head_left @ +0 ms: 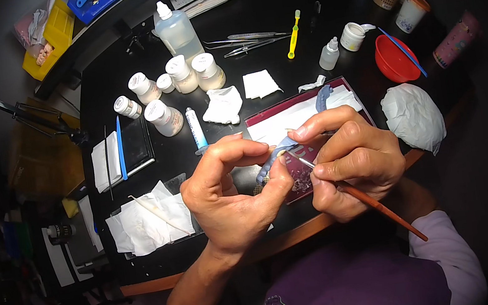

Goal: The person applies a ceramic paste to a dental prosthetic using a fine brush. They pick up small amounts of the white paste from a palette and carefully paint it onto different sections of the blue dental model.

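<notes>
Between the thumb and fingertips of my left hand (222,197) is a blue-grey dental model (267,169), a curved row of teeth with one pale, tooth-coloured spot near the thumb. A thin brush (385,210) with a reddish-brown handle is gripped in my right hand (355,158); its tip is close to the pale spot, and I cannot tell whether it touches. My right index finger reaches the model's upper end. Behind the hands, a second blue-grey dental piece (324,99) lies on white paper (272,128) over a maroon tray (347,88).
Several white-capped jars (164,117) and a large clear bottle (178,33) stand at the back left, near a syringe (196,129). Tweezers (256,44) and a yellow toothbrush (294,34) lie farther back. At the right are a red bowl (391,61) and crumpled white paper (413,117).
</notes>
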`<action>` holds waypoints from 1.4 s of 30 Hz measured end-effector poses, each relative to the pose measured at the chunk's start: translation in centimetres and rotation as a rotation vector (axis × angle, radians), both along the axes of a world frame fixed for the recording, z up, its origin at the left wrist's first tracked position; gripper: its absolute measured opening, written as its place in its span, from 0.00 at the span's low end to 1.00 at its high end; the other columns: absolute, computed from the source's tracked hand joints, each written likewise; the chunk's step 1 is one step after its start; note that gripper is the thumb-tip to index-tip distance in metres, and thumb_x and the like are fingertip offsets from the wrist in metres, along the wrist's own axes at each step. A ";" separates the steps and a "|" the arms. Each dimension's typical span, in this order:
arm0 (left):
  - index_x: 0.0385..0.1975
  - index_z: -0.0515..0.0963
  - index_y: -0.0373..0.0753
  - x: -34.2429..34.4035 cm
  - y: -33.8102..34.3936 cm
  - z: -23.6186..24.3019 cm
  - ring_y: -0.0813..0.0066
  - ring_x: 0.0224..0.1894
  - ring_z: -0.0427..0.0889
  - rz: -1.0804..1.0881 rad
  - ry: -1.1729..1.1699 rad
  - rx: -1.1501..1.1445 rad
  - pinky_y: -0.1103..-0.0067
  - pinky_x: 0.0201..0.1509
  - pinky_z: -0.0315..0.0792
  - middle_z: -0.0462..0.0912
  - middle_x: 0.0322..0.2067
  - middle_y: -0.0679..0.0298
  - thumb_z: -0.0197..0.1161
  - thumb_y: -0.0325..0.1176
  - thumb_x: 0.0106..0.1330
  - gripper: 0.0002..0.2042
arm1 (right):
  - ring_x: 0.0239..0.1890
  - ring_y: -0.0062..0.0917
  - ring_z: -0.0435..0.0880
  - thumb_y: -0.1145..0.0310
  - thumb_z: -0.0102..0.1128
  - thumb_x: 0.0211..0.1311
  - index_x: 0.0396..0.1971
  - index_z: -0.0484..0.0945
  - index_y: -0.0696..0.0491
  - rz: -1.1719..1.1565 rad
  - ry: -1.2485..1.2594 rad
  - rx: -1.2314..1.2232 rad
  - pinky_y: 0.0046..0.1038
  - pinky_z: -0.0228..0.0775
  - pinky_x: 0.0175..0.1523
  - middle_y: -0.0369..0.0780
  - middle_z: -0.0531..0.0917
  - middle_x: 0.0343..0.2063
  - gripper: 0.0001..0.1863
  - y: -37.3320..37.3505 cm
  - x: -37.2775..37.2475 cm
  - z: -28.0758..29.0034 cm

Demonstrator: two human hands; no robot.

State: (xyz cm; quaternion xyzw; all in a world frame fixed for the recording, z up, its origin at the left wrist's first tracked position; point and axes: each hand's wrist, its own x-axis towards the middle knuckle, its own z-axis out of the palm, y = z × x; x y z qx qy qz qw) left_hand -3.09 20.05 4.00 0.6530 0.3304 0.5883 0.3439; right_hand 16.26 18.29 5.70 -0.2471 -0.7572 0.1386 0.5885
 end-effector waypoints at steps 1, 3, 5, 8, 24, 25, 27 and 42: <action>0.38 0.82 0.31 0.0 0.0 0.1 0.80 0.37 0.86 -0.011 -0.017 -0.024 0.83 0.48 0.79 0.86 0.35 0.62 0.77 0.19 0.53 0.14 | 0.48 0.42 0.88 0.87 0.67 0.41 0.27 0.80 0.57 0.003 -0.001 -0.002 0.34 0.88 0.45 0.40 0.80 0.26 0.12 0.0 0.0 0.0; 0.39 0.82 0.30 0.0 0.1 0.2 0.79 0.38 0.86 -0.033 -0.053 -0.075 0.83 0.47 0.79 0.86 0.35 0.62 0.77 0.18 0.53 0.14 | 0.47 0.42 0.88 0.87 0.67 0.41 0.28 0.80 0.58 0.017 0.017 0.015 0.34 0.88 0.45 0.40 0.80 0.26 0.12 0.1 0.0 -0.1; 0.40 0.81 0.30 0.1 0.2 0.7 0.80 0.38 0.85 -0.051 -0.077 -0.106 0.84 0.46 0.78 0.85 0.36 0.62 0.76 0.18 0.54 0.14 | 0.47 0.41 0.88 0.87 0.67 0.42 0.29 0.80 0.58 0.006 0.044 0.036 0.34 0.88 0.45 0.40 0.80 0.26 0.12 0.4 0.2 0.0; 0.43 0.80 0.29 -0.2 0.8 1.0 0.80 0.40 0.84 -0.026 -0.109 -0.164 0.84 0.48 0.78 0.85 0.37 0.62 0.74 0.18 0.56 0.15 | 0.43 0.37 0.86 0.87 0.64 0.46 0.31 0.80 0.59 -0.076 0.135 0.028 0.34 0.89 0.43 0.40 0.81 0.28 0.11 0.4 0.9 0.2; 0.49 0.80 0.27 -4.6 4.6 0.7 0.79 0.42 0.86 0.265 -0.071 0.201 0.83 0.52 0.81 0.87 0.41 0.59 0.72 0.17 0.63 0.15 | 0.38 0.33 0.85 0.71 0.68 0.63 0.33 0.85 0.58 -0.025 -0.478 -0.151 0.27 0.77 0.39 0.42 0.87 0.35 0.06 -4.6 1.5 -0.1; 0.48 0.80 0.27 -4.5 5.0 0.9 0.78 0.42 0.86 0.308 -0.038 0.263 0.82 0.52 0.81 0.87 0.40 0.59 0.72 0.17 0.62 0.15 | 0.40 0.34 0.85 0.73 0.69 0.59 0.32 0.84 0.57 0.011 -0.565 -0.094 0.29 0.79 0.40 0.41 0.87 0.37 0.04 -5.0 0.1 -0.1; 0.45 0.81 0.29 -4.3 5.2 0.7 0.78 0.41 0.86 0.376 -0.011 0.334 0.82 0.51 0.80 0.87 0.38 0.60 0.73 0.18 0.59 0.14 | 0.45 0.32 0.85 0.73 0.66 0.54 0.32 0.81 0.55 0.052 -0.583 0.027 0.30 0.78 0.40 0.40 0.86 0.40 0.05 -4.9 -2.5 -2.2; 0.50 0.81 0.29 -3.6 4.2 0.7 0.77 0.42 0.87 0.174 -0.003 0.174 0.81 0.51 0.80 0.88 0.40 0.58 0.73 0.19 0.61 0.17 | 0.22 0.30 0.81 0.83 0.70 0.53 0.28 0.79 0.57 -0.176 -0.206 0.111 0.30 0.71 0.26 0.42 0.84 0.25 0.08 -2.3 -1.8 1.6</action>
